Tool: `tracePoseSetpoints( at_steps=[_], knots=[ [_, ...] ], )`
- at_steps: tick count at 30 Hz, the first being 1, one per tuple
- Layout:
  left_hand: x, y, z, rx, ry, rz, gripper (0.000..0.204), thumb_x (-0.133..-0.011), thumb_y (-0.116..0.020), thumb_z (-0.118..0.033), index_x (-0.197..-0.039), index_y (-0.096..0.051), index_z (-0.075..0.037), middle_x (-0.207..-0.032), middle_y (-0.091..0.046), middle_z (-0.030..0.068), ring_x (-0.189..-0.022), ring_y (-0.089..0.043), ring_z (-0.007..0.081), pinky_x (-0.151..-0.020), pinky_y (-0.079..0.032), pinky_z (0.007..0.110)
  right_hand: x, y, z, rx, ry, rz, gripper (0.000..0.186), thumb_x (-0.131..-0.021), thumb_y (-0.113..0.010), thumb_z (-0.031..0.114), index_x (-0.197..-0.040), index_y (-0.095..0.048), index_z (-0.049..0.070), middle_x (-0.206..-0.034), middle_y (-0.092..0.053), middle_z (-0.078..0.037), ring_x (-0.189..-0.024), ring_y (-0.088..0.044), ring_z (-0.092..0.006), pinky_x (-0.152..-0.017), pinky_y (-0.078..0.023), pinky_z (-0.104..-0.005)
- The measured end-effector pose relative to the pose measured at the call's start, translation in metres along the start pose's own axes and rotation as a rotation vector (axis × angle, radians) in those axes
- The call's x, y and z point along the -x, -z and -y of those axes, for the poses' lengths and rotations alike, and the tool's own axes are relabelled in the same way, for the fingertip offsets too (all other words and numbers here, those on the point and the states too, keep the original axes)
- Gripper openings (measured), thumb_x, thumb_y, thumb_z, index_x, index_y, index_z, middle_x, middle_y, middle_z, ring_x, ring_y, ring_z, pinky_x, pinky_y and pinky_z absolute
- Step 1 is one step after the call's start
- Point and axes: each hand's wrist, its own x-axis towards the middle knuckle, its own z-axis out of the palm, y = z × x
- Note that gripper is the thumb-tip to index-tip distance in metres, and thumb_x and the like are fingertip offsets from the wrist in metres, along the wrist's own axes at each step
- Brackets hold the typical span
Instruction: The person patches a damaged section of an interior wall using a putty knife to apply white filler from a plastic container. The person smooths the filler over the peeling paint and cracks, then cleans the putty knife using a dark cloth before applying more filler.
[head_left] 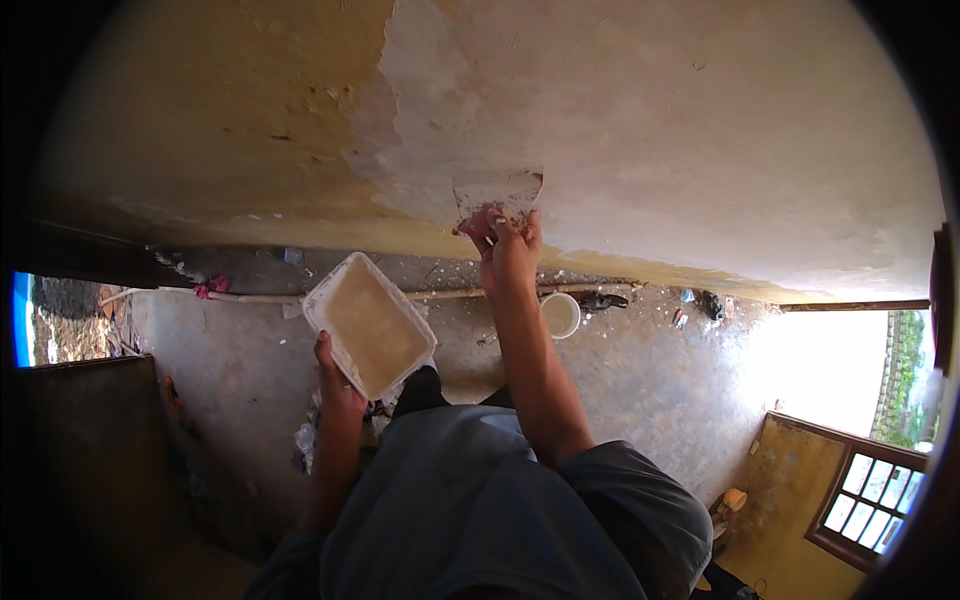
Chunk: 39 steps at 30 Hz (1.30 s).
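My right hand (512,250) is closed round the handle end of a wide putty knife (499,187), its blade lying against the wall (640,130) in front of me. Reddish and whitish smears cover the lower part of the blade. With my left hand (341,378) I grip a rectangular white plastic tub (423,331) by its near left side, thumb on the rim and the other fingers hidden below. A pale beige paste (372,328) coats its inside. Pale filler spreads over the wall's middle and right, while yellowish paint (260,120) shows at the left.
A white bucket (560,316) stands on the concrete floor (640,370) right of my forearm. A long pole (450,293) lies along the wall's foot, near dark scraps (604,302) and other litter. A bright doorway (840,355) and a barred window (873,500) are at the right.
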Motion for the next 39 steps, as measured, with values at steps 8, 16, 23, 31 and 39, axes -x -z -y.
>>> tracePoseSetpoints(
  at_steps=[8, 16, 23, 31, 39],
  knots=[
    [0.004, 0.004, -0.004, -0.018, -0.035, -0.072, 0.070, -0.086, -0.051, -0.051, -0.138, -0.033, -0.008, -0.135, -0.043, 0.0123, -0.121, -0.045, 0.0314, -0.099, -0.039, 0.046, -0.076, 0.162, -0.033, 0.655, 0.154, -0.330, 0.028, -0.082, -0.047, -0.001, -0.108, -0.041, 0.003, -0.089, -0.054, -0.014, -0.075, -0.055, -0.0228, -0.068, -0.051, -0.0376],
    [0.009, 0.006, -0.010, -0.045, -0.065, -0.065, 0.070, -0.087, -0.048, -0.052, -0.140, -0.031, -0.010, -0.136, -0.042, 0.0118, -0.123, -0.043, 0.0320, -0.099, -0.039, 0.047, -0.058, 0.063, -0.204, 1.233, 0.517, -0.207, 0.037, -0.081, -0.048, 0.004, -0.116, -0.038, -0.005, -0.110, -0.044, -0.025, -0.106, -0.043, -0.0394, -0.095, -0.032, -0.0496],
    [0.016, 0.004, -0.013, -0.023, -0.077, -0.176, 0.067, -0.088, -0.048, -0.051, -0.139, -0.032, -0.010, -0.135, -0.042, 0.0109, -0.122, -0.044, 0.0310, -0.099, -0.040, 0.047, -0.101, 0.204, -0.052, 0.611, 0.557, -0.568, 0.026, -0.087, -0.048, 0.001, -0.112, -0.043, 0.003, -0.096, -0.050, -0.011, -0.083, -0.048, -0.0179, -0.072, -0.042, -0.0314],
    [0.014, 0.013, -0.010, -0.032, -0.087, -0.113, 0.066, -0.088, -0.048, -0.051, -0.137, -0.034, -0.009, -0.133, -0.045, 0.0115, -0.119, -0.047, 0.0310, -0.097, -0.042, 0.046, -0.140, 0.182, -0.116, 0.528, 0.465, -0.644, 0.035, -0.082, -0.048, -0.001, -0.117, -0.044, 0.003, -0.101, -0.053, -0.012, -0.090, -0.052, -0.0216, -0.079, -0.042, -0.0328],
    [0.015, 0.008, -0.014, -0.004, -0.042, -0.099, 0.068, -0.088, -0.048, -0.050, -0.140, -0.030, -0.009, -0.136, -0.041, 0.0119, -0.122, -0.044, 0.0317, -0.099, -0.039, 0.047, -0.050, 0.103, -0.201, 0.968, 0.305, -0.065, 0.036, -0.082, -0.051, 0.002, -0.118, -0.046, 0.001, -0.104, -0.057, -0.023, -0.094, -0.056, -0.0414, -0.082, -0.044, -0.0420]
  ],
)
